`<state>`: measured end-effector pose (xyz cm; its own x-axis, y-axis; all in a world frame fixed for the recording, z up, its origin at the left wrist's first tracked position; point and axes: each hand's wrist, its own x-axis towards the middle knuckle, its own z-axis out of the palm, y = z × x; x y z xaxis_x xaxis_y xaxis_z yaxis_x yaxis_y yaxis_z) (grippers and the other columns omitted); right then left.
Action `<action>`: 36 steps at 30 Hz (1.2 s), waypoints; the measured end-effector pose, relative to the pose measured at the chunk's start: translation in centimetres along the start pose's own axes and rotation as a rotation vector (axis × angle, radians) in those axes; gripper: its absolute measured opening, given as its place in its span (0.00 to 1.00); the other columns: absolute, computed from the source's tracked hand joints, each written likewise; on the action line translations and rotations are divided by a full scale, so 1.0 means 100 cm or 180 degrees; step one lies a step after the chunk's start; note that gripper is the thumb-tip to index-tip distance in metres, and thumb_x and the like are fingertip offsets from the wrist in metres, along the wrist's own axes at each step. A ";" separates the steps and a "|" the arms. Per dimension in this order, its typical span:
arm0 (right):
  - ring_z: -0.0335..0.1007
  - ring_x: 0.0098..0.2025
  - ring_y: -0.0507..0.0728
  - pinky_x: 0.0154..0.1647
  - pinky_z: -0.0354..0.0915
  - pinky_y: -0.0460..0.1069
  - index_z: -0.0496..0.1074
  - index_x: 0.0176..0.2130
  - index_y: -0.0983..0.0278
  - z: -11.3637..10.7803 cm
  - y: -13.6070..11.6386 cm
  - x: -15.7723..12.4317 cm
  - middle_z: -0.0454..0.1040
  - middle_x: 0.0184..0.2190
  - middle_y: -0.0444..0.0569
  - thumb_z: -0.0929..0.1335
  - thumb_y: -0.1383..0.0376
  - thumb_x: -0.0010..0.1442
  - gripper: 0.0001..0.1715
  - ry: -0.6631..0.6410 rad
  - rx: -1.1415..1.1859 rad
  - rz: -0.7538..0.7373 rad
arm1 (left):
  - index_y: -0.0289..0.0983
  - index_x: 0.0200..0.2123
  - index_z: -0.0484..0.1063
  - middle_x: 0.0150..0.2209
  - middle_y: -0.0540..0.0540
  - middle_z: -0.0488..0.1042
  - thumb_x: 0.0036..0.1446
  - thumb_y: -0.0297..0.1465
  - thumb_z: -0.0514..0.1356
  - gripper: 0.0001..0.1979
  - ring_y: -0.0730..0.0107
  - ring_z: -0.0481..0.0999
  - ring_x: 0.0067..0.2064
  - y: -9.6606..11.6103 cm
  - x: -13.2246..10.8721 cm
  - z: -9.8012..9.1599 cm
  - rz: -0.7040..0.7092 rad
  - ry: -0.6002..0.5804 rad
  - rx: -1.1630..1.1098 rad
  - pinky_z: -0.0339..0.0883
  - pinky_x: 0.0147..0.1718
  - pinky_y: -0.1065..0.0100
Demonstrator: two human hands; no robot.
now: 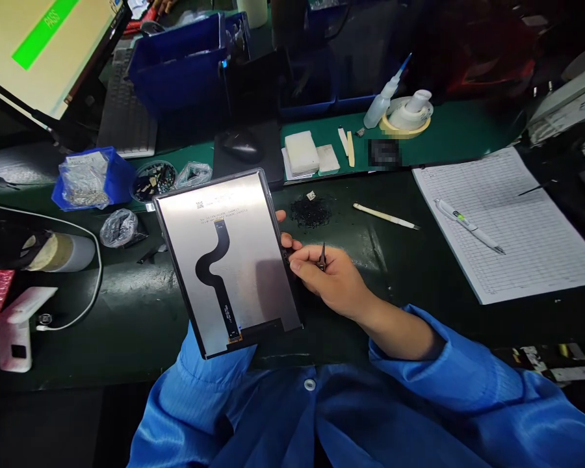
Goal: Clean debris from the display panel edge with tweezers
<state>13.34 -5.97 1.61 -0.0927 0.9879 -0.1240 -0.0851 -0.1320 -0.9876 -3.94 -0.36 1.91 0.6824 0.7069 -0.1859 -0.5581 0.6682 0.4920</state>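
Note:
A tablet display panel [253,273] is held up tilted, its silvery back facing me, with a curved black flex cable [219,260] running down it. My left hand [287,239] supports it from behind; only some fingertips show, curled at the panel's right edge, and the rest is hidden. At that same edge, the thumb and forefinger of my right hand [341,286] are pinched together. Dark tweezers [322,258] are tucked in this right hand, one pointed end sticking up. Whether the pinch also grips something small at the edge cannot be made out.
Beyond the panel lie a heap of black scraps [312,210], white foam blocks [301,153] and a mouse [242,145]. To the right are a thin stick [386,216] and a pen [469,225] on a ruled sheet [511,260]. Blue bins [175,65] stand behind.

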 end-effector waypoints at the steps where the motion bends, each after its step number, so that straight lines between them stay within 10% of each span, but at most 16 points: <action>1: 0.55 0.25 0.51 0.28 0.53 0.49 0.72 0.29 0.63 0.000 0.000 0.000 0.59 0.19 0.38 0.70 0.57 0.60 0.13 0.0012 -0.0017 -0.0004 | 0.35 0.57 0.73 0.43 0.39 0.77 0.66 0.54 0.42 0.35 0.55 0.78 0.49 0.002 0.000 0.000 -0.0039 0.0005 0.0074 0.76 0.49 0.57; 36: 0.65 0.23 0.50 0.21 0.56 0.47 0.77 0.35 0.64 0.000 0.006 0.000 0.77 0.25 0.45 0.75 0.53 0.58 0.17 -0.0187 0.0314 0.0214 | 0.41 0.64 0.66 0.41 0.43 0.78 0.62 0.53 0.54 0.34 0.59 0.80 0.45 0.002 0.008 -0.006 0.0410 0.0600 -0.0308 0.73 0.56 0.51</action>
<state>13.26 -6.08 1.03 -0.1592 0.9705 -0.1810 -0.1736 -0.2080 -0.9626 -3.85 0.47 1.37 0.5077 0.8124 -0.2869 -0.6836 0.5825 0.4398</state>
